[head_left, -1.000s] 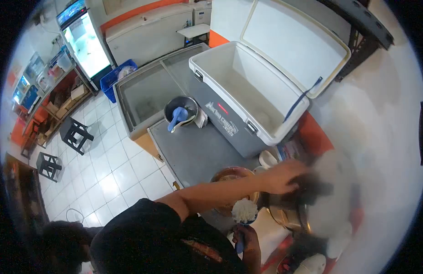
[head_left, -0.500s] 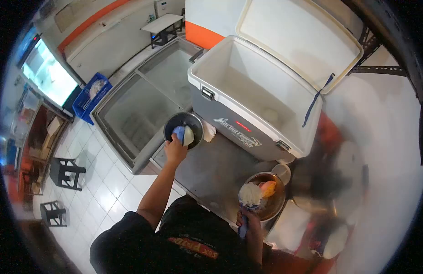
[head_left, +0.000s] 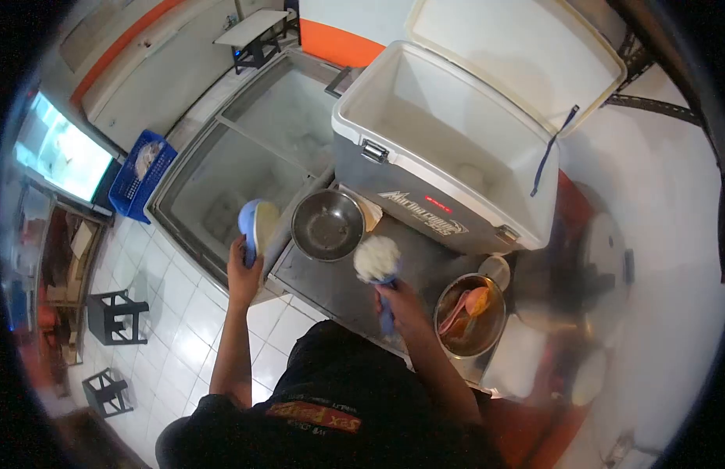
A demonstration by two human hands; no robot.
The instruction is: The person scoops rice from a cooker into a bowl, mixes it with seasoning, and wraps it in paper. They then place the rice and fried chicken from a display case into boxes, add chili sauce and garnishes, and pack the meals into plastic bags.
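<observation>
My left hand (head_left: 244, 270) is closed round the handle of a blue scoop (head_left: 251, 223), held up left of the metal bowl with its pale face turned right. My right hand (head_left: 401, 305) grips the blue handle of a rice scoop (head_left: 387, 313). White rice (head_left: 376, 259) is heaped on that scoop, above the metal counter (head_left: 323, 293). A metal bowl (head_left: 325, 252) stands between the two scoops, at the counter's far side. To the right, a second metal bowl (head_left: 502, 320) holds brownish liquid and pink and orange utensils (head_left: 476, 301).
A large cooler box (head_left: 409, 195) with raised lid (head_left: 519, 55) stands behind the counter. A glass-topped freezer (head_left: 229, 184) adjoins on the left. A steaming pot (head_left: 546, 289) is at right. Black stools (head_left: 116, 316) and a blue basket (head_left: 132, 186) are at left.
My left hand has lifted its scoop out of the left bowl and moved it left. My right hand has raised the rice-filled scoop away from the right bowl, toward the left. The view has shifted.
</observation>
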